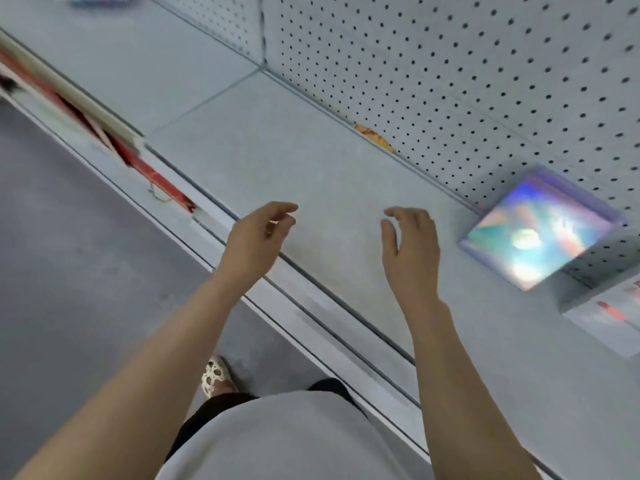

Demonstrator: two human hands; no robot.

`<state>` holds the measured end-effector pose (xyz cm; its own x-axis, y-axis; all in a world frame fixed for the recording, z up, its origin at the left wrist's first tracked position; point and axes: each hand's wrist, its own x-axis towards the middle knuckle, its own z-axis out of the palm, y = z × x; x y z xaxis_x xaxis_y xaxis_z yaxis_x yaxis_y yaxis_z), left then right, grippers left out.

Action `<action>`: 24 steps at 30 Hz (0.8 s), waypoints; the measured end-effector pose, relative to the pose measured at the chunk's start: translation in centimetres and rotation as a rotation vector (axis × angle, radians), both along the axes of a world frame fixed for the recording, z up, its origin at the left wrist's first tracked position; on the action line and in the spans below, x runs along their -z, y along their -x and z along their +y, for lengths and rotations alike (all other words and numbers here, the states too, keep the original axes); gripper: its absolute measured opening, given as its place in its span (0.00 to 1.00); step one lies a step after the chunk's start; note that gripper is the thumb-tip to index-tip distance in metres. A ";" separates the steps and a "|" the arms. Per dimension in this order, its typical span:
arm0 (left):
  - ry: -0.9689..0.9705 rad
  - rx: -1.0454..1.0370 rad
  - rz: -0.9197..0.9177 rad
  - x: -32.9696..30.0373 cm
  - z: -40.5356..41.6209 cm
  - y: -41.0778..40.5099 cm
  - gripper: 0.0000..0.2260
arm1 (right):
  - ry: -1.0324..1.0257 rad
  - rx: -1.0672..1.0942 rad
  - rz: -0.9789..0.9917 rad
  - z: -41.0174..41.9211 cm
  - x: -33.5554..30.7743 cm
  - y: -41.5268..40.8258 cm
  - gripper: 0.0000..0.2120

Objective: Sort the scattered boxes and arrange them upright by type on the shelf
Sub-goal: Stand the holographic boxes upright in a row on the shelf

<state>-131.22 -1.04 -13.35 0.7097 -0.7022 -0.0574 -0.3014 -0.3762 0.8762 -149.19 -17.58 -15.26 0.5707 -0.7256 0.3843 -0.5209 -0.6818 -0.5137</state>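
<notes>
Boxes are what the next reach turns on, and the nearest one, the holographic box (540, 230), lies to the right of both hands, standing against the pegboard back wall (485, 81) at the rear edge of the shelf (311, 161). The right hand (410, 251) is plainly the nearer: it hovers over the bare middle of the shelf with the box just beyond its knuckle side, further back toward the wall. The left hand (256, 237) hangs over the front edge of the shelf, well apart from the box, with the right hand between them.

Neither grip holds anything. The right hand's fingers are loosely bent with the thumb spread, palm facing left; the left hand's fingers are slackly curled round nothing.

The holographic box looks squarish and flat, with a shimmering rainbow face tilted toward the camera and a lilac border; it seems to lean back on the pegboard rather than lie flat, though blur makes its footing hard to judge. Its glossy face would likely be slippery, so taking it by the edges seems wiser.

A white box with red print (609, 317) lies nearer the front, toward the shelf's right end, partly cut off by the frame. A small orange item (375, 138) sits at the rear edge, too blurred to name. Red packages (152, 174) show on a lower level below the front edge.
</notes>
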 end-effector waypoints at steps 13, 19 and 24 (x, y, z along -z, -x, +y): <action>-0.020 -0.376 -0.011 1.2 23.0 -24.1 0.11 | -0.187 -0.393 0.087 18.9 1.8 -30.0 0.12; -0.032 -0.490 0.008 2.0 26.6 -32.4 0.09 | -0.229 -0.513 0.154 21.3 1.8 -40.7 0.11; -0.052 -0.511 0.004 2.9 27.6 -41.3 0.09 | -0.259 -0.547 0.126 22.0 2.0 -50.3 0.11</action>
